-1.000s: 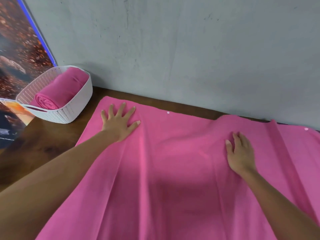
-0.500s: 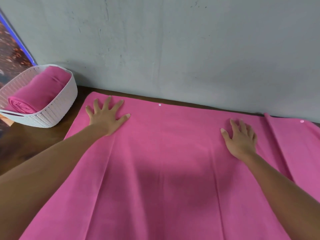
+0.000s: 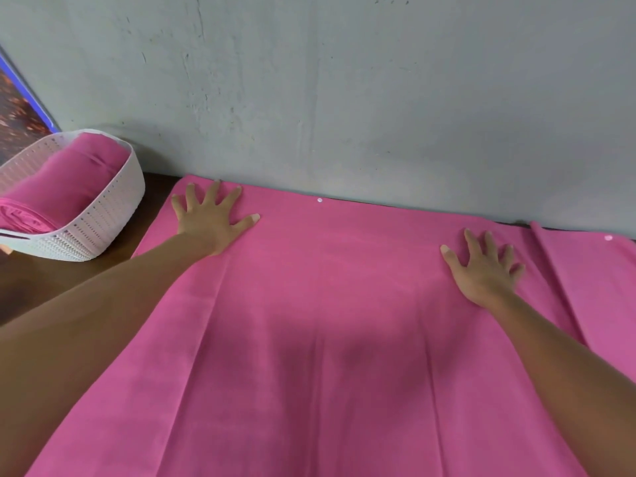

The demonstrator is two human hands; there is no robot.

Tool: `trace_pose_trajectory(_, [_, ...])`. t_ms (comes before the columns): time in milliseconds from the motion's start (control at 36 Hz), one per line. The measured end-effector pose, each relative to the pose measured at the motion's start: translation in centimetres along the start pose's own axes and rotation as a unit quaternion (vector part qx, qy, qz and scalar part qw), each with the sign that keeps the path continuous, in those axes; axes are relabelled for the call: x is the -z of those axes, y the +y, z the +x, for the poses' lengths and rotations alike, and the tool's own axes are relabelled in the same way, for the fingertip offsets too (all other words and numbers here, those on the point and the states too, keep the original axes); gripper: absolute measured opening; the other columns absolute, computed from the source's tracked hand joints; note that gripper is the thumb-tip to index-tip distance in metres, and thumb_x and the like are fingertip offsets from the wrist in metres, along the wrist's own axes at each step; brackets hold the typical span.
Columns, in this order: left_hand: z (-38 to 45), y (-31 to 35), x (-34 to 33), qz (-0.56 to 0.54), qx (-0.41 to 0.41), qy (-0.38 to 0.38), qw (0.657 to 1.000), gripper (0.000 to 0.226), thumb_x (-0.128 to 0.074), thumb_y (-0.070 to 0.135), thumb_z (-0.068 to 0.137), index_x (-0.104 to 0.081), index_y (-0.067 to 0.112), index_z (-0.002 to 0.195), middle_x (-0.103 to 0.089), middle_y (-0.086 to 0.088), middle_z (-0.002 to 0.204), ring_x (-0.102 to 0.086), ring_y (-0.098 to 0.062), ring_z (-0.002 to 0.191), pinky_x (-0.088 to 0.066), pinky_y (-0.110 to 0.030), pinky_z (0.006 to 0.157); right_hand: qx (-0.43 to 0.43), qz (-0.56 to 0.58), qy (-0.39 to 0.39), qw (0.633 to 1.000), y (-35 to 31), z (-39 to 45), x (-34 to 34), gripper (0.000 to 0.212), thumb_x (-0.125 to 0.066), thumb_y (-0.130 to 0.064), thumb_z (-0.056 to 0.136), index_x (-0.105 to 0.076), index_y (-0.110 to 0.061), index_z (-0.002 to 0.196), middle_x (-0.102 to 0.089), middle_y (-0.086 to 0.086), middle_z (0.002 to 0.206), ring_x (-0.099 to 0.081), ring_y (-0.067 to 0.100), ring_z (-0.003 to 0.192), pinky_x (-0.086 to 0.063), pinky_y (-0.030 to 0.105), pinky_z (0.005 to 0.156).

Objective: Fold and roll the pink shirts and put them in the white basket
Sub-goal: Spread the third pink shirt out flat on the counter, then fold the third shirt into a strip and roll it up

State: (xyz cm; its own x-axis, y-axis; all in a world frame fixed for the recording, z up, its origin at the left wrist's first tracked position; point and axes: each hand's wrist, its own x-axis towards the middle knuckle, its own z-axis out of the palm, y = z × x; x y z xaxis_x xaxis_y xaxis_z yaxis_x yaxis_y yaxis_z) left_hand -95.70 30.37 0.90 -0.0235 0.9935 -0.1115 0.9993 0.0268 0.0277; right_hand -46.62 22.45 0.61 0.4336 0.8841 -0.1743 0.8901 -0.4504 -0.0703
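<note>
Two flat hands press a pink shirt spread over a brown wooden table set against a grey wall. Left hand: fingers straight and splayed, palm down on the shirt's far left corner, grasping nothing. Right hand: fingers likewise extended and spread, palm down near the far edge, just left of a raised lengthwise crease; it also grips nothing. The cloth lies beneath both palms and fills the span between them. Its far edge runs left to right along the foot of the wall, and the fabric extends from there toward the viewer and past the lower frame edge, so its full length cannot be told. Two small white buttons sit on that far edge, one between the hands, one beyond the right hand. White basket: at far left on the table, apart from the spread shirt, holding a rolled pink shirt whose long axis runs from near left to far right.
</note>
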Motion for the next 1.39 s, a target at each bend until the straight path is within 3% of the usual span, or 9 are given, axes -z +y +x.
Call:
trace_pose_trajectory(111, [-2.1,0.9,0.1,-0.026,-0.017,0.024,0.999,0.088,-0.012,0.086,0.085,-0.013,0.04,0.16,-0.011,-0.003,0.169,-0.009,-0.044,0.151,-0.006,-0.068,0.119,0.016,0.009,0.001,1.0,0.0,-0.5,0.3,0.084,-0.015,-0.082,0.088,-0.007,-0.039,0.16,0.001,-0.001,0.169,0.002,0.036,0.154,-0.002,0.059,0.122])
trace_pose_trajectory(222, [-6.1,1.4,0.2,-0.044,-0.07,0.02,0.996,0.092,-0.005,0.087,0.082,-0.012,0.04,0.161,-0.009,-0.004,0.17,-0.009,-0.044,0.152,-0.008,-0.067,0.119,0.047,0.024,0.034,0.998,0.0,-2.7,0.2,0.082,-0.017,-0.076,0.092,-0.008,-0.032,0.161,-0.001,0.003,0.169,0.001,0.034,0.154,-0.002,0.053,0.124])
trace_pose_trajectory(444, [-17.0,0.7,-1.6,-0.056,-0.143,0.0,0.988,0.088,-0.005,0.09,0.082,-0.006,0.047,0.159,0.0,0.002,0.17,0.0,-0.041,0.154,-0.008,-0.064,0.121,0.079,0.05,0.037,0.995,0.0,-11.8,-1.2,0.079,-0.02,-0.072,0.094,-0.009,-0.032,0.161,-0.007,0.004,0.169,-0.002,0.034,0.154,-0.005,0.052,0.125])
trace_pose_trajectory(667, [-19.3,-0.8,-3.0,0.006,-0.192,-0.003,0.981,0.085,0.004,0.089,0.084,0.008,0.047,0.158,0.006,0.002,0.17,0.003,-0.043,0.154,-0.005,-0.064,0.122,0.1,0.022,0.049,0.994,1.7,-18.5,-3.8,0.087,-0.001,-0.078,0.09,-0.013,-0.03,0.161,-0.009,0.005,0.168,-0.006,0.028,0.154,-0.007,0.047,0.125])
trace_pose_trajectory(778, [-19.2,-0.7,-2.7,0.014,-0.188,-0.012,0.982,0.085,0.002,0.086,0.086,0.004,0.045,0.159,0.003,0.0,0.17,0.001,-0.044,0.153,-0.004,-0.061,0.123,0.119,0.007,0.03,0.992,2.1,-19.0,-3.5,0.079,-0.005,-0.072,0.095,-0.007,-0.03,0.161,-0.003,0.002,0.169,0.0,0.024,0.155,-0.004,0.045,0.126])
trace_pose_trajectory(889, [-20.1,0.2,-2.2,-0.005,-0.198,-0.01,0.98,0.085,-0.005,0.083,0.088,-0.009,0.04,0.161,-0.004,-0.005,0.17,-0.005,-0.045,0.152,-0.009,-0.062,0.122,0.125,0.019,0.034,0.991,2.8,-20.0,-2.6,0.08,-0.006,-0.073,0.095,-0.01,-0.028,0.161,-0.008,0.006,0.169,-0.003,0.026,0.155,-0.006,0.045,0.125])
trace_pose_trajectory(972, [-21.4,2.1,-1.7,-0.032,-0.22,-0.012,0.975,0.086,-0.008,0.083,0.088,-0.016,0.038,0.161,-0.008,-0.006,0.17,-0.009,-0.044,0.152,-0.009,-0.061,0.122,0.125,0.034,0.044,0.991,3.9,-21.5,-1.6,0.09,-0.001,-0.076,0.087,-0.015,-0.026,0.161,-0.015,0.008,0.167,-0.008,0.028,0.155,-0.009,0.046,0.124])
trace_pose_trajectory(1167, [-26.5,9.6,-1.2,-0.104,-0.281,-0.018,0.954,0.086,-0.015,0.083,0.087,-0.025,0.037,0.159,-0.012,-0.003,0.169,-0.004,-0.038,0.153,-0.006,-0.056,0.124,0.128,0.054,0.086,0.987,9.5,-25.8,1.3,0.084,-0.009,-0.072,0.092,-0.029,-0.023,0.158,-0.026,0.007,0.164,-0.017,0.028,0.152,-0.013,0.046,0.123])
trace_pose_trajectory(1389, [-34.0,20.9,-1.8,-0.119,-0.352,-0.057,0.927,0.089,-0.009,0.083,0.084,-0.01,0.039,0.161,0.004,0.003,0.169,0.015,-0.025,0.154,0.01,-0.044,0.123,0.103,0.117,0.129,0.979,19.8,-29.8,3.6,0.076,-0.022,-0.069,0.096,-0.037,-0.022,0.154,-0.035,0.006,0.158,-0.026,0.026,0.147,-0.022,0.048,0.122])
